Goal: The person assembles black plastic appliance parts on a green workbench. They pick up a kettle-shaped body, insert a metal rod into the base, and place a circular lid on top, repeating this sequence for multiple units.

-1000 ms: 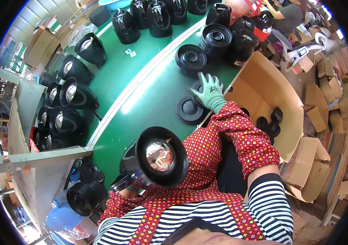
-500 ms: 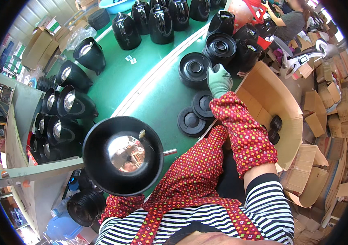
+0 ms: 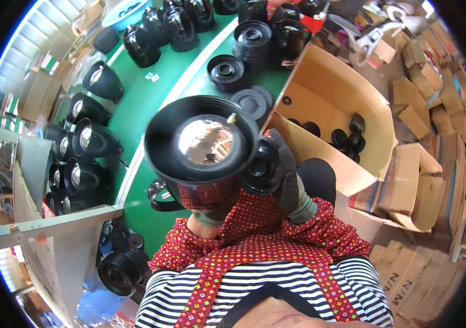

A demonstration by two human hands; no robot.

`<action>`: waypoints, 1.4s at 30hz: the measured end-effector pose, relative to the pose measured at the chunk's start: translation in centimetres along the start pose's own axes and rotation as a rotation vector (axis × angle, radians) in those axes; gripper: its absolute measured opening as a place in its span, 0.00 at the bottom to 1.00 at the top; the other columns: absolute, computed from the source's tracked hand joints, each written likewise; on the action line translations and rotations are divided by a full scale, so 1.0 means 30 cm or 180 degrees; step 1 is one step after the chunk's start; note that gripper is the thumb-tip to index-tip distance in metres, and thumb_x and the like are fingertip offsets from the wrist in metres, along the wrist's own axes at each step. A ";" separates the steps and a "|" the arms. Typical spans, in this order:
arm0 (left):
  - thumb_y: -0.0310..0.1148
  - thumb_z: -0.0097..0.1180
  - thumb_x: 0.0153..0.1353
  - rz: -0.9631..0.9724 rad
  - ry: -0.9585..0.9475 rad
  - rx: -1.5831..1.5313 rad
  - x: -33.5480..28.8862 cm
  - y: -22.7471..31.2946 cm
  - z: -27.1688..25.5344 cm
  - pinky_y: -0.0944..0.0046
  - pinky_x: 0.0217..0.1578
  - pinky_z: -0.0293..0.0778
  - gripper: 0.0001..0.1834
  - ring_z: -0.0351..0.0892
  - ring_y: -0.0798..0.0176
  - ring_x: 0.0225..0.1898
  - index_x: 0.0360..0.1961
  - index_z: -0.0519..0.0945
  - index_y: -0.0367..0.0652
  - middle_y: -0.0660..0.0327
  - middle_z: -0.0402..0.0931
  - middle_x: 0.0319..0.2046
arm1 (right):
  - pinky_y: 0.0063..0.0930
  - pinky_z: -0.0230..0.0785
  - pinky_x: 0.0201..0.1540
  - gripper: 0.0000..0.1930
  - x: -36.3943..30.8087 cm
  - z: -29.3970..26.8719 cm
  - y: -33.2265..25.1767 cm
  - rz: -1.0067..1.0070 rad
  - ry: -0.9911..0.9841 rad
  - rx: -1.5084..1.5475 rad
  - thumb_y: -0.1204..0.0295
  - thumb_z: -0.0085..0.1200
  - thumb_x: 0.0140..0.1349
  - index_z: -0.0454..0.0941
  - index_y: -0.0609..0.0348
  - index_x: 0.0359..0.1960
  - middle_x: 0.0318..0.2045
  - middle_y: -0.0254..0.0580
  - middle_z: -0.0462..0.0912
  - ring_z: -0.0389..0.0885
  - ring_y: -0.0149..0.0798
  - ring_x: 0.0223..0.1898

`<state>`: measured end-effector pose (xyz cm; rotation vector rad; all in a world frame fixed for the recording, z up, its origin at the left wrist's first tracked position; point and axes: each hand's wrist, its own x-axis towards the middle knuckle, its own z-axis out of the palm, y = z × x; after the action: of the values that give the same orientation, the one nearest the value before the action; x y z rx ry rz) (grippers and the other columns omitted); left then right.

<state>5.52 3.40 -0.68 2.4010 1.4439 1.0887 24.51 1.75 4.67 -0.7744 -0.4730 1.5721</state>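
A black jug [image 3: 162, 147] with a shiny silvery inside is tilted with its wide mouth facing me. My left hand [image 3: 214, 217], gloved, holds it from below; most of the fingers are hidden behind the jug. The jug's handle [image 3: 163, 197] sticks out on the left. My right hand [image 3: 292, 183], in a grey-green glove with a dark palm, grips a black round ringed lid part [image 3: 261, 168] beside the jug's right wall. Beyond the jug, stacks of similar ringed parts [image 3: 226, 71] and flat black discs [image 3: 254, 101] lie on the green table [image 3: 181, 82].
Several black jugs [image 3: 102, 82] lie along the left side, and more [image 3: 179, 30] stand at the back. An open cardboard box [image 3: 347, 76] with small black round parts is at the right. A metal rail [image 3: 58, 225] crosses at lower left.
My right hand has come back from the stack of ringed parts and now holds one beside the jug. The jug has moved up and right. My view has shifted to the right.
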 end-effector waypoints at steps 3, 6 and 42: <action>0.51 0.54 0.76 0.1258 0.0973 0.2193 0.019 0.089 0.024 0.46 0.75 0.61 0.31 0.68 0.51 0.73 0.75 0.70 0.49 0.54 0.65 0.76 | 0.41 0.70 0.71 0.30 -0.085 -0.089 0.009 0.0318 -0.0942 0.0427 0.52 0.46 0.82 0.65 0.57 0.76 0.69 0.43 0.76 0.77 0.40 0.67; 0.50 0.55 0.75 0.1442 0.0809 0.1681 -0.023 0.151 0.049 0.46 0.74 0.62 0.31 0.69 0.51 0.71 0.73 0.71 0.48 0.54 0.67 0.74 | 0.42 0.65 0.76 0.35 -0.127 -0.314 0.138 -0.0546 -0.1052 -0.1841 0.47 0.43 0.81 0.59 0.57 0.78 0.72 0.48 0.72 0.72 0.44 0.72; 0.38 0.69 0.62 -0.0944 -0.1659 -0.3342 -0.107 0.066 -0.118 0.53 0.54 0.81 0.23 0.86 0.52 0.47 0.55 0.84 0.37 0.55 0.86 0.51 | 0.59 0.48 0.77 0.49 -0.266 -0.225 -0.264 -0.2573 -0.1502 -0.3300 0.41 0.60 0.66 0.59 0.62 0.79 0.77 0.71 0.56 0.58 0.70 0.76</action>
<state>3.78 -1.11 1.17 1.4824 0.7148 0.7577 35.00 -5.70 7.14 -0.7829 -1.7783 0.6440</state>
